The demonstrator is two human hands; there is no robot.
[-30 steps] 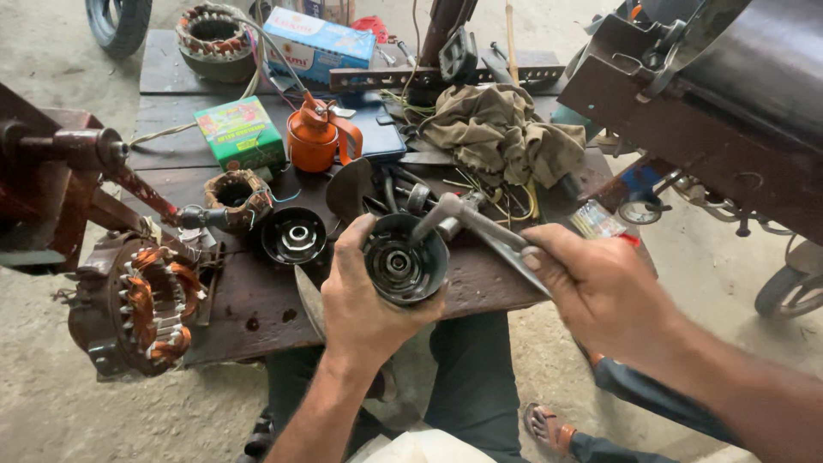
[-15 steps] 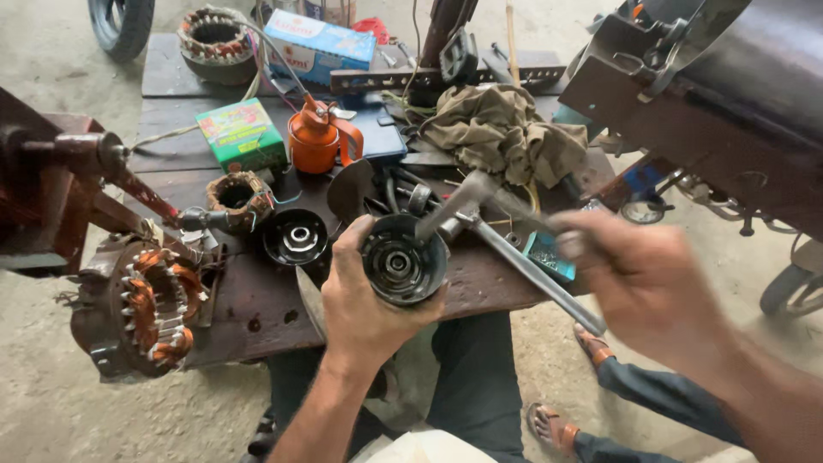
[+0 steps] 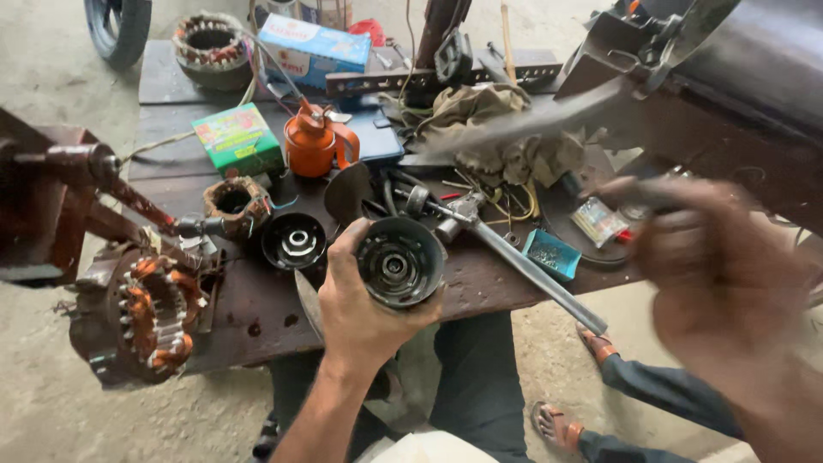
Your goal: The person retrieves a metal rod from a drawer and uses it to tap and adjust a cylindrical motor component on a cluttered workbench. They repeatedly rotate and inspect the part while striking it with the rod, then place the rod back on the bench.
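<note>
1. The workbench (image 3: pixel 257 300), dark and stained, carries the clutter.
2. The right hand (image 3: pixel 720 274) is blurred at the right; its fingers look curled round a blurred dark tool, though the grasp cannot be told for sure.
3. The stator with copper windings (image 3: pixel 141 313) hangs off the bench's left edge.
4. The left hand (image 3: pixel 364 300) has its fingers wrapped tight round the round motor housing (image 3: pixel 400 261), held above the bench's near edge, open face up.
5. A pipe wrench (image 3: pixel 514 257) lies just right of it.
6. An orange oil can (image 3: pixel 313 141) stands behind.
</note>
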